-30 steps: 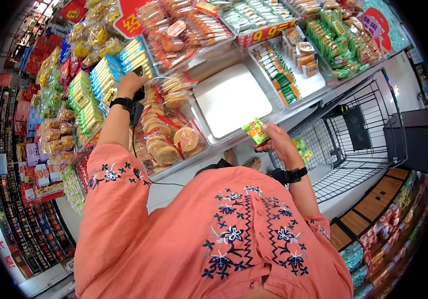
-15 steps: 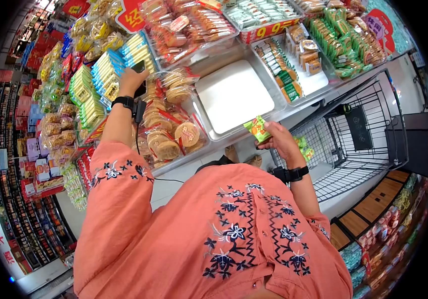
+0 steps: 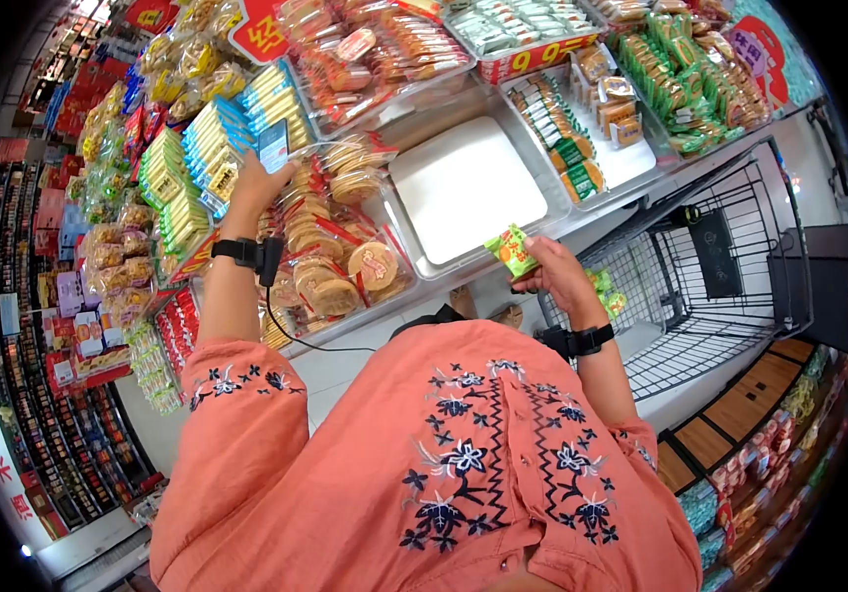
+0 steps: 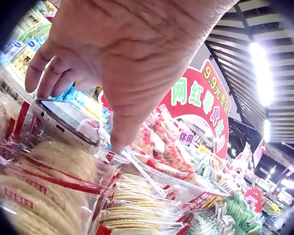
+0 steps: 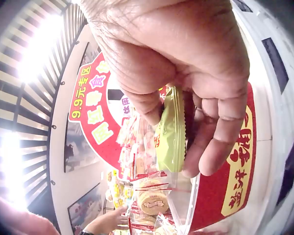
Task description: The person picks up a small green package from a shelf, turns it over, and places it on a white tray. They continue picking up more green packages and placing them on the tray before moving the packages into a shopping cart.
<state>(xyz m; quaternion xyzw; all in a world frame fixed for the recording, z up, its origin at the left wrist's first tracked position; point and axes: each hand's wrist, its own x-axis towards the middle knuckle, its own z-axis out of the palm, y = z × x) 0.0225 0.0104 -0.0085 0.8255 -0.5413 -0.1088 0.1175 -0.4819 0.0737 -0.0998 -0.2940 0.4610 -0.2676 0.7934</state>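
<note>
My left hand [image 3: 258, 187] grips a smartphone [image 3: 273, 146] over the bagged round crackers [image 3: 330, 276] and the blue-and-yellow packets [image 3: 217, 148]. In the left wrist view, thumb and fingers hold the phone [image 4: 71, 125] by its opposite edges, with its screen tilted up. Close to the front rim of the display, my right hand [image 3: 560, 276] pinches a small green snack packet [image 3: 509, 251] with orange print. The right wrist view shows this packet [image 5: 171, 139] edge-on between thumb and fingers.
A white-bottomed tray [image 3: 468, 192] sits in the middle of the display, with green-wrapped biscuits [image 3: 567, 148] to its right. A wire shopping cart [image 3: 700, 286] stands at my right, with green packets [image 3: 604, 293] in it. A cable [image 3: 315, 347] runs from the left wrist.
The left wrist has turned and moved slightly back, so the phone's lit screen now shows where it was dark and edge-on before. The right hand still holds the packet in nearly the same place.
</note>
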